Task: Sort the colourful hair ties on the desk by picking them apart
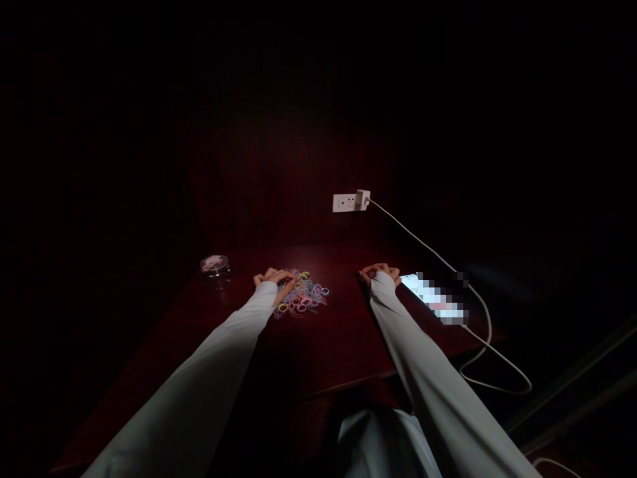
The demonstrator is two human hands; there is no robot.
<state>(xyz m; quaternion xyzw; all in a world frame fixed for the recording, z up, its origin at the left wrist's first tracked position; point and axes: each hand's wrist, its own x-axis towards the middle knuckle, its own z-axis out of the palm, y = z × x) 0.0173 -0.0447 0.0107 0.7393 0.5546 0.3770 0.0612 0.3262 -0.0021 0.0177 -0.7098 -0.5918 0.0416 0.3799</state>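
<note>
Small pastel elastic hair bands [306,295] lie in a loose pile on the dark red wooden table [323,362]. At the pile's left edge is my left hand [275,280], its fingers bent and the thumb close to the index fingertip. Whatever those fingers hold is too small to make out. To the right of the pile, apart from it, my right hand [381,272] rests low over the table with its fingers curled in. A small reddish patch shows at its fingers, but I cannot tell what it is.
A round clear container [215,265] with a patterned lid stands at the left. Right of my right hand lies a lit phone [432,299]. Its white cable [418,240] loops past the table's right side to a charger [362,198] in the wall socket [343,203]. Surroundings are very dark.
</note>
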